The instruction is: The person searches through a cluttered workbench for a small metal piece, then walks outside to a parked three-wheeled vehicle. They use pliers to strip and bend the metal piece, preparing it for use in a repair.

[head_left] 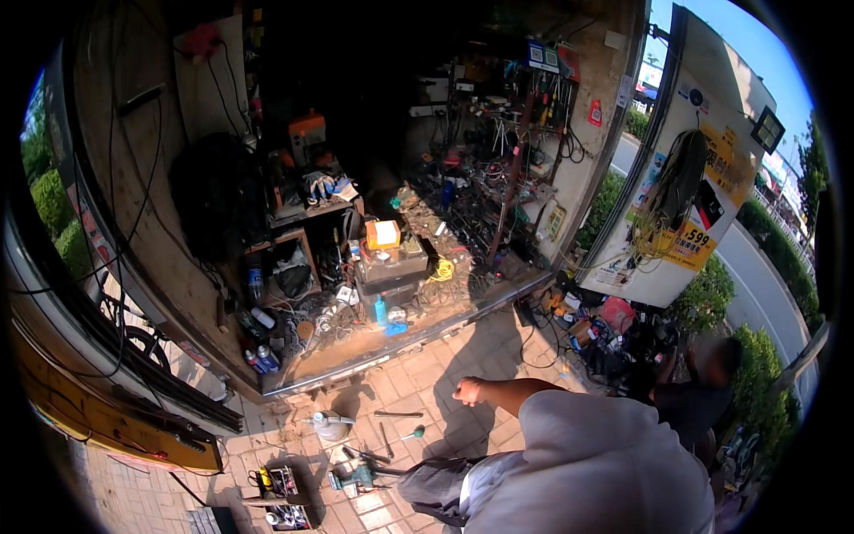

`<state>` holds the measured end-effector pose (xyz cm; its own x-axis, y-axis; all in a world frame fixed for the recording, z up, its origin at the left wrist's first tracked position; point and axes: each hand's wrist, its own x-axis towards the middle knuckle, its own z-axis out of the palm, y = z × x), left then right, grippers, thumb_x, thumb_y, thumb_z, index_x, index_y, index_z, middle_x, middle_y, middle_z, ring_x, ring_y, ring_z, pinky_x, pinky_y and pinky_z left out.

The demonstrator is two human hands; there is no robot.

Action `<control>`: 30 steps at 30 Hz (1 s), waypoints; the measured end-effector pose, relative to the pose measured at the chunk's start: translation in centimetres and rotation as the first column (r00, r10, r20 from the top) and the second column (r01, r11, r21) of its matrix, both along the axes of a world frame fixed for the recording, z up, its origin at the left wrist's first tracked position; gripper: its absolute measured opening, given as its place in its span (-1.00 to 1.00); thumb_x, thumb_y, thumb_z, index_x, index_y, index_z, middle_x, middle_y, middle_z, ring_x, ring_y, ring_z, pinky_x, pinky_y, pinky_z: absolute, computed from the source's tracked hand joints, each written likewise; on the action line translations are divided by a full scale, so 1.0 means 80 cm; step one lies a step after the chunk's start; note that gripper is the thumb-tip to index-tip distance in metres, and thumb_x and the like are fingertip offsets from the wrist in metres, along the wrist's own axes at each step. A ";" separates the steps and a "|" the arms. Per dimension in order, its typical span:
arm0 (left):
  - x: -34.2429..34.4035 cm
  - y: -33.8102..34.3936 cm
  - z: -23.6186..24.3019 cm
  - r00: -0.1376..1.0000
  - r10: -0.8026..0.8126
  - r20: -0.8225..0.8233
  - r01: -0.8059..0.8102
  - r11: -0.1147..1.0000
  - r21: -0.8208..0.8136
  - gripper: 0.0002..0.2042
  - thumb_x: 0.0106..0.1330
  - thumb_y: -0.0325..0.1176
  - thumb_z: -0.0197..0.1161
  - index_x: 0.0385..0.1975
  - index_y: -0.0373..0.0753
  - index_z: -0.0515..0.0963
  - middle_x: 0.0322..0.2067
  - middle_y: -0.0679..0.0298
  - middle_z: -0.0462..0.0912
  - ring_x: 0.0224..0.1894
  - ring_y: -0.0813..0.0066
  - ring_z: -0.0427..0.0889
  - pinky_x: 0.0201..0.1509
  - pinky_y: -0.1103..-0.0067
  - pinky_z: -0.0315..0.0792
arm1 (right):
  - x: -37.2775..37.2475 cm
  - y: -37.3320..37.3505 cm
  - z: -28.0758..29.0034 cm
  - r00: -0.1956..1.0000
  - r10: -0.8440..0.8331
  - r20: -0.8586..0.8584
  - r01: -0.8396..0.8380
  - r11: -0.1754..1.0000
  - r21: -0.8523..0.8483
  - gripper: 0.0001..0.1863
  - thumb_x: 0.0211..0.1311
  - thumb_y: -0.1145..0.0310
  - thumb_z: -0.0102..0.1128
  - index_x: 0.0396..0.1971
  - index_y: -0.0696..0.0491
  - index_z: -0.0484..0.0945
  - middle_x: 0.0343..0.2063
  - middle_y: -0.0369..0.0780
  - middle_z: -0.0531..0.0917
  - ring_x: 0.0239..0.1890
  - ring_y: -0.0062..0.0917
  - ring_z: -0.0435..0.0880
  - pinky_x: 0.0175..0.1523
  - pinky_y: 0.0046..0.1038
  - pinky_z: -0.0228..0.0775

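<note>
Nearest to us, a light grey shirt (605, 463) fills the lower right, with dark trousers (436, 488) to its left. From the shirt's sleeve our right hand (466, 390) reaches out above the sunlit paving (418, 374). Its fingers look partly bent, but they are too small for us to tell whether they grasp anything. Our left hand is out of view, so we cannot tell how its fingers stand.

On the paving, left of the right hand and lower in view, lie a dark rod (398, 414), a slim bar (384, 439) and a green-ended tool (418, 432). A dark green power tool (356, 481) lies near the trousers, and an open toolbox (264, 502) stands farther left. A pale jug (331, 430) stands beyond the power tool.

At right, a co-worker (698, 405) in dark clothing is beside a jumbled pile (614, 336) of parts.

Past the metal-edged threshold (356, 355) we see a blue bottle (381, 311), a coil of yellow cable (441, 270) and an orange-and-white box (382, 234). Cloths lie on a cluttered worktop deeper inside. Farthest right, beyond a postered door panel (614, 285), run a hedge and a road.
</note>
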<state>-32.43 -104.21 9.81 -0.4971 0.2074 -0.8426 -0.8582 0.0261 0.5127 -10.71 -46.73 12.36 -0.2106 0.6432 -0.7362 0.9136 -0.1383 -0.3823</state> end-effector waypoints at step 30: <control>0.329 0.636 0.114 0.297 -0.943 -0.152 0.377 0.262 -0.889 -0.86 0.22 -0.39 0.03 -0.34 -0.30 0.48 -0.62 0.20 0.50 -0.59 0.38 0.42 -0.50 0.49 0.31 | 0.446 0.918 0.193 0.729 -0.632 -0.261 0.602 0.411 0.684 -0.67 0.19 0.07 0.17 -0.25 0.03 0.63 -0.37 -0.12 0.67 -0.29 -0.20 0.66 -0.31 -0.13 0.53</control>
